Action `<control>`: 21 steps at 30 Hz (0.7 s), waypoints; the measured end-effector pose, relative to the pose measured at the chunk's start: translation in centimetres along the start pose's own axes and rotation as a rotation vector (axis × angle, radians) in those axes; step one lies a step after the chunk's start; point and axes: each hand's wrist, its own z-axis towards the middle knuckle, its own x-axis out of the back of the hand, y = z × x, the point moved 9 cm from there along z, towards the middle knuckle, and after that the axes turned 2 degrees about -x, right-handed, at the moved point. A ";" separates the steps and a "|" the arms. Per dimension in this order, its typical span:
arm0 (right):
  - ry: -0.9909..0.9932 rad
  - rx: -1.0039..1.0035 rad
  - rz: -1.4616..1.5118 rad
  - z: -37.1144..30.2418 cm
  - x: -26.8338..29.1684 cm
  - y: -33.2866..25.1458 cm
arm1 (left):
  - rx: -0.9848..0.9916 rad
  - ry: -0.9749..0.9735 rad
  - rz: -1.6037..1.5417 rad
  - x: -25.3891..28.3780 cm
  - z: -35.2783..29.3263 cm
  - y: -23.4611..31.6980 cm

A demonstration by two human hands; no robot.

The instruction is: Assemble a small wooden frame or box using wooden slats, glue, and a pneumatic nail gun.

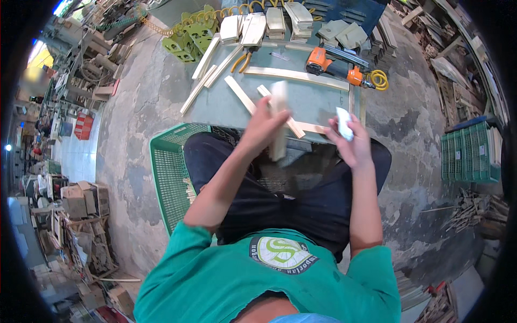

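My left hand is closed around a short pale wooden piece, held upright at the near edge of the grey-green tabletop and blurred by motion. In my right hand, between thumb and fingers, is a small white folded piece; whether it is paper or cloth I cannot tell. Beneath and beside my hands, loose wooden strips lie on the tabletop. One long wooden strip crosses its middle, and another wooden strip lies along the near edge between my hands.
An orange nail gun with a coiled yellow hose lies at the tabletop's right. Orange-handled pliers and stacked wooden pieces are at the back, beside green brackets. A green crate stands by my left leg.
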 end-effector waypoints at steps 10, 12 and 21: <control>0.132 0.182 0.161 -4.2 7.6 -2.8 | 0.087 -0.062 0.925 -15.8 8.5 -1.1; 0.239 0.197 0.090 -4.3 7.9 -3.1 | 0.064 -0.037 0.987 -16.3 8.2 -1.0; 0.256 0.356 -0.221 -5.2 6.0 -4.8 | -0.096 0.107 0.940 -14.0 6.6 2.8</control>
